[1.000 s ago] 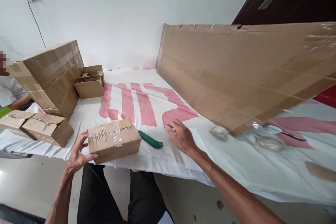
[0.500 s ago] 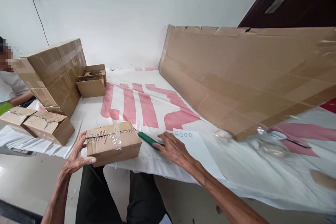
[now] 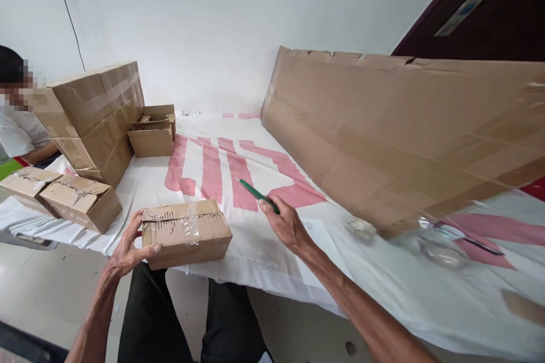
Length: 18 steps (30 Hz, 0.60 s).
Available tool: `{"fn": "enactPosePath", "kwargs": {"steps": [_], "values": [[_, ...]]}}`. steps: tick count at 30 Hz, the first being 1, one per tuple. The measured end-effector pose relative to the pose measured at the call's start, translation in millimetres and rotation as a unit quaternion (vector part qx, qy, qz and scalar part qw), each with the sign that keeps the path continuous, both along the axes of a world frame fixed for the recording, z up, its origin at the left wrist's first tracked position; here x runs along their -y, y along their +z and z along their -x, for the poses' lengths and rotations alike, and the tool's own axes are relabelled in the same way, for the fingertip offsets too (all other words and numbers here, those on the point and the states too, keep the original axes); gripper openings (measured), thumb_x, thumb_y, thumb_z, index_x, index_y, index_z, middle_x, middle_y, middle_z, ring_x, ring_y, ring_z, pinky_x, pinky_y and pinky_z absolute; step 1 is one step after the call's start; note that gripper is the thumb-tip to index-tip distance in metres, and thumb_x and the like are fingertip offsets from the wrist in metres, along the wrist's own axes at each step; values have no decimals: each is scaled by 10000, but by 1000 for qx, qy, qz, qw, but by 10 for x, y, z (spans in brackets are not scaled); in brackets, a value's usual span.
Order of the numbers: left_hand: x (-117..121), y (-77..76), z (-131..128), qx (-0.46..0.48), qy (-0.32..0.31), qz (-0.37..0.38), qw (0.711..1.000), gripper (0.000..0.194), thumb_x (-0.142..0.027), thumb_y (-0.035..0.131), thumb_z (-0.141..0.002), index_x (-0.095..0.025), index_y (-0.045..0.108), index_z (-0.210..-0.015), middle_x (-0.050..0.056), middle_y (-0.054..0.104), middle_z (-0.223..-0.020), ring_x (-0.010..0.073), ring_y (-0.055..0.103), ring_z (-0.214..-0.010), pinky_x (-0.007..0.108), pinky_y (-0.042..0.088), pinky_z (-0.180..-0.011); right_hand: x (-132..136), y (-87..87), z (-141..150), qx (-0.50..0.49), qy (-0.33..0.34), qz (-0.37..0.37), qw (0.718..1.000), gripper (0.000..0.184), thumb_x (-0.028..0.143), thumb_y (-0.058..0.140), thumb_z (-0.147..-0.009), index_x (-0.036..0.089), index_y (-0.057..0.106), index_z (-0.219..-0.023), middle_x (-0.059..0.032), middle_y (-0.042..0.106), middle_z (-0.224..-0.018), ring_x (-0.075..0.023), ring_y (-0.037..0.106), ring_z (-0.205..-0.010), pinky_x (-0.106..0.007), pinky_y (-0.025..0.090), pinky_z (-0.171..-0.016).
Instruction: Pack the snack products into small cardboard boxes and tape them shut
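Note:
A small cardboard box (image 3: pixel 187 232) sits at the table's front edge, its top seam taped and scored with jagged cuts. My left hand (image 3: pixel 133 244) grips its left end, thumb on the front face and fingers round the far side. To the right of the box, my right hand (image 3: pixel 284 220) is closed round a green utility knife (image 3: pixel 256 193). The knife is raised above the cloth, its tip pointing away and to the left. Under my right forearm lies a white sheet of paper (image 3: pixel 323 249) with small drawn marks, partly covered by the arm.
Two similar boxes (image 3: pixel 79 198) stand at the left edge, before a stack of taped cartons (image 3: pixel 100 119). An opened box (image 3: pixel 151 139) is beside the stack. A large cardboard sheet (image 3: pixel 383 136) leans at the right, near clear plastic-wrapped items (image 3: pixel 443 252). Someone in a white shirt (image 3: pixel 21 130) sits far left.
My right hand has lifted the utility knife off the table beside the box and moved it up, fingers now wrapped round it. My left hand stays on the box.

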<state>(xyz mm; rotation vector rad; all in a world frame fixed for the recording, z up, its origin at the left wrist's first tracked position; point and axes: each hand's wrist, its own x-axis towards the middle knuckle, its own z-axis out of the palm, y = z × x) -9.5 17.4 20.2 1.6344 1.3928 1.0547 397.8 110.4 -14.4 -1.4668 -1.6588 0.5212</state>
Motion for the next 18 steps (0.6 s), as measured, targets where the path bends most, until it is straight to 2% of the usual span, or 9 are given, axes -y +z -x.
{"fn": "enactPosePath", "kwargs": {"steps": [3, 6, 8, 12, 18], "values": [[3, -15, -8, 4, 1, 5, 1000, 748, -600, 868, -722, -301, 687, -1383, 129, 477, -1606, 414, 477, -1482, 508, 520, -1130, 58, 557, 210, -38, 153, 0, 988, 389, 570, 576, -946, 210, 722, -960, -5, 656, -742, -177, 543, -652, -288, 425, -589], [21, -10, -17, 5, 0, 4, 1000, 776, -591, 854, -740, -282, 657, -1424, 145, 456, -1625, 412, 479, -1482, 498, 520, -1124, 102, 901, 468, -19, 270, 16, 963, 324, 483, 613, -938, 203, 768, -889, -11, 685, -754, -166, 557, -670, -278, 417, -599], [28, -11, -17, 0, -2, 10, 1000, 808, -589, 852, -744, -273, 631, -1454, 156, 419, -1654, 414, 469, -1489, 499, 510, -1129, 95, 998, 597, -3, 305, 13, 952, 299, 440, 616, -934, 201, 786, -878, -13, 687, -750, -162, 556, -671, -275, 396, -589], [24, -42, -5, 0, -4, 10, 1000, 832, -609, 855, -739, -272, 621, -1463, 159, 410, -1660, 418, 472, -1484, 500, 504, -1131, 46, 1057, 726, 32, 330, 18, 943, 281, 403, 609, -933, 203, 794, -862, 3, 647, -712, -137, 496, -626, -272, 336, -561], [26, -44, -13, -13, -6, 18, 1000, 865, -636, 849, -745, -265, 603, -1487, 164, 357, -1690, 428, 438, -1504, 506, 487, -1153, 4, 1175, 790, 91, 335, 24, 938, 295, 411, 598, -930, 206, 728, -762, 29, 547, -657, -120, 414, -608, -272, 289, -568]]}}
